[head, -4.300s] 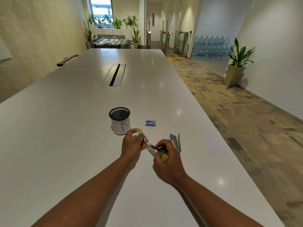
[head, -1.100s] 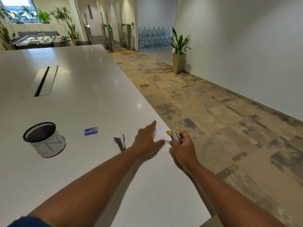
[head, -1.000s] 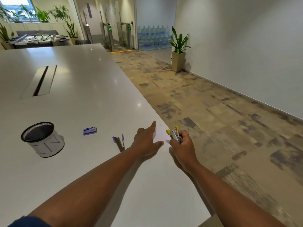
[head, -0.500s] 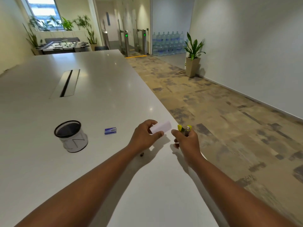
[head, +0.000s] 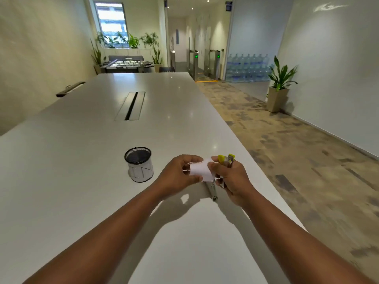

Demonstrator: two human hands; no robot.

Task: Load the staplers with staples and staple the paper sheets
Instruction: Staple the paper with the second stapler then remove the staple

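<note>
My left hand (head: 176,175) pinches a small white paper sheet (head: 200,170), curled and lifted above the white table (head: 82,181). My right hand (head: 231,179) grips a yellow-tipped stapler (head: 226,159), its yellow end poking up past my fingers, and its thumb also touches the paper's right edge. A second stapler (head: 212,190), metal showing, lies on the table just under my hands, partly hidden by them. The blue staple box is hidden from view.
A black mesh cup (head: 139,167) wrapped in white paper stands left of my hands. A cable slot (head: 131,105) runs down the table's middle. The table's right edge (head: 266,179) lies close to my right hand, with patterned floor beyond.
My left hand lifted the paper sheet off the table and brought it against the stapler in my right hand. Both hands drew back toward the table's middle; the view swung left.
</note>
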